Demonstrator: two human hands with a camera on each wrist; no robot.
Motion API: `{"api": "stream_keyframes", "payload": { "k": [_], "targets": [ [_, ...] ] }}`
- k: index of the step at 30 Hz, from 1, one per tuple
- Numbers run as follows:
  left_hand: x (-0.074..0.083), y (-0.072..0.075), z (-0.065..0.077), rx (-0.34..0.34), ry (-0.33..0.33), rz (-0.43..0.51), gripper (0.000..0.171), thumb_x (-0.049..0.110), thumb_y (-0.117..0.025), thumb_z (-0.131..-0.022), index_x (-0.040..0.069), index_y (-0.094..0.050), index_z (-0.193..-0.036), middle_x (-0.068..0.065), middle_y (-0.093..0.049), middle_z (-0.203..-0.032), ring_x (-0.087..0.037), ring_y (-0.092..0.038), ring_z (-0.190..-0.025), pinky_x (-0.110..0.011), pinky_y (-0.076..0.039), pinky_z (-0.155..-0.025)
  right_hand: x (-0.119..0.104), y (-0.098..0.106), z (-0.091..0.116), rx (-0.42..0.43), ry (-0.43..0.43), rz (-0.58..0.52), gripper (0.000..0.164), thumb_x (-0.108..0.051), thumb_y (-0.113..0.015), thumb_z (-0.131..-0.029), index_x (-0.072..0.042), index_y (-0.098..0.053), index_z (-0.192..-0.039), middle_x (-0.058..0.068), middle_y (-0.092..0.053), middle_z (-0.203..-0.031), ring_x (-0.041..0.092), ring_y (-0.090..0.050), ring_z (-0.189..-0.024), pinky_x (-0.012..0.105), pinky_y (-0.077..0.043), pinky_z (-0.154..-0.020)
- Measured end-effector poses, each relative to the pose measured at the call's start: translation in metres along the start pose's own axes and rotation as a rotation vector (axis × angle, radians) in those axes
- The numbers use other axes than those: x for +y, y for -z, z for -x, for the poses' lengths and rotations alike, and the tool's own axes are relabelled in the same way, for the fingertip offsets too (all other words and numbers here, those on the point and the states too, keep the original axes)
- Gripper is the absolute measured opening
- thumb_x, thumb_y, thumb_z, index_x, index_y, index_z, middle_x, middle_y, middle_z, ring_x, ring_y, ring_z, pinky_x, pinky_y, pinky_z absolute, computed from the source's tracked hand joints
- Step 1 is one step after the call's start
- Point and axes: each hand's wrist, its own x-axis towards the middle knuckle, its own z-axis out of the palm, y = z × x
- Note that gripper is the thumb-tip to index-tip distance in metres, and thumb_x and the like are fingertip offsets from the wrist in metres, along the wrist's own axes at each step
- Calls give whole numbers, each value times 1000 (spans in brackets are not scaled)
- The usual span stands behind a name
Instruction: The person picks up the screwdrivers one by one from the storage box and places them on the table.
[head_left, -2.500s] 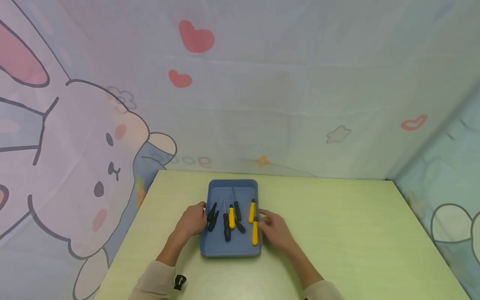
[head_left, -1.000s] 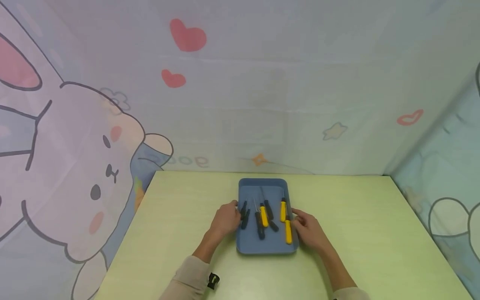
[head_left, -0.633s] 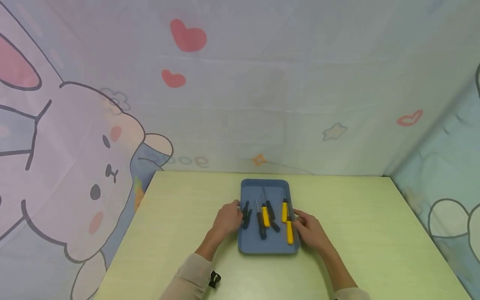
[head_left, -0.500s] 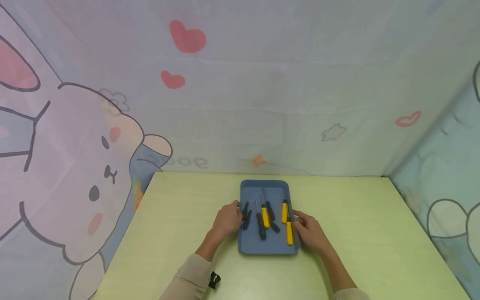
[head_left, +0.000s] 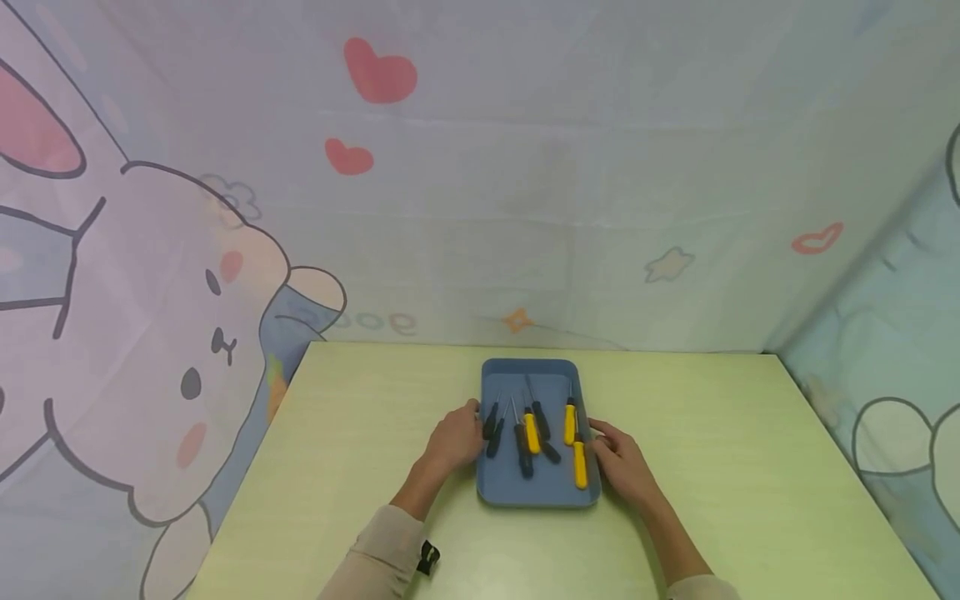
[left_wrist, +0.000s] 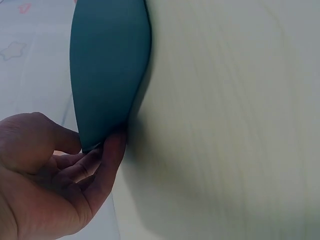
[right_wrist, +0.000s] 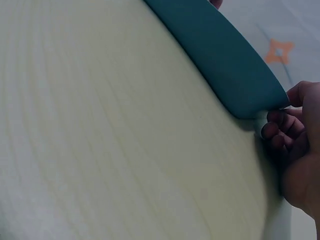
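A blue-grey rectangular tray is at the middle of the table in the head view. In it lie several screwdrivers, some with black handles and some with yellow handles. My left hand grips the tray's left side; the left wrist view shows its thumb at the rim and fingertips under the tray's outer wall. On the opposite side my right hand holds the tray, thumb at the rim and the other fingers curled near the lower edge in the right wrist view. The tray's underside is hidden.
The pale yellow-green table reaches back to a printed cloth backdrop with hearts and a large rabbit. Another cloth panel hangs on the right. A black strap piece shows beside the left sleeve.
Both hands have moved the tray with its screwdrivers to the right along the table. Over the last half second the tray stays nearly still, and the right thumb has drawn back slightly toward the rim.
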Motion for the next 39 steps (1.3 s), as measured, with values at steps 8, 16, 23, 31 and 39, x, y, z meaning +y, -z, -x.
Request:
{"api": "stream_keyframes", "payload": {
  "k": [8,16,23,31,39],
  "targets": [
    [5,-4,-3,13,-10,11,40,8,-51,-105,-5,-56,-142,-21,-73,-119,-24,-65,-80,-44,-61,-69,-4,3,-5,43,-27,13,42,-9,-54,-103,-2,-62,-144,2,-55,-72,13,-48,-62,25,-41,-60],
    [13,-3,-6,38,2,-29,33,9,-53,-107,-4,-58,-138,-20,-73,-111,-26,-65,-79,-44,-59,-68,-3,7,-9,50,-36,26,44,-11,-52,-104,-3,-61,-146,1,-51,-70,15,-47,-62,26,-40,-58],
    [14,-4,-3,35,18,-27,33,8,-54,-107,-4,-58,-138,-21,-72,-116,-27,-67,-83,-45,-60,-69,-1,4,-7,50,-38,21,44,-11,-53,-104,-3,-61,-146,2,-51,-72,16,-48,-65,26,-41,-61],
    [8,-8,0,36,7,-26,36,8,-57,-106,-5,-57,-139,-21,-72,-120,-30,-71,-89,-45,-61,-71,0,0,0,46,-53,-13,44,-10,-54,-104,-1,-61,-146,0,-47,-69,14,-44,-61,24,-38,-56],
    [4,-7,1,29,-36,20,36,7,-54,-105,-7,-56,-138,-21,-73,-118,-29,-70,-86,-46,-61,-72,2,1,1,55,-52,-26,43,-11,-54,-104,-2,-62,-146,-1,-47,-67,13,-44,-58,23,-38,-53]
  ]
}}
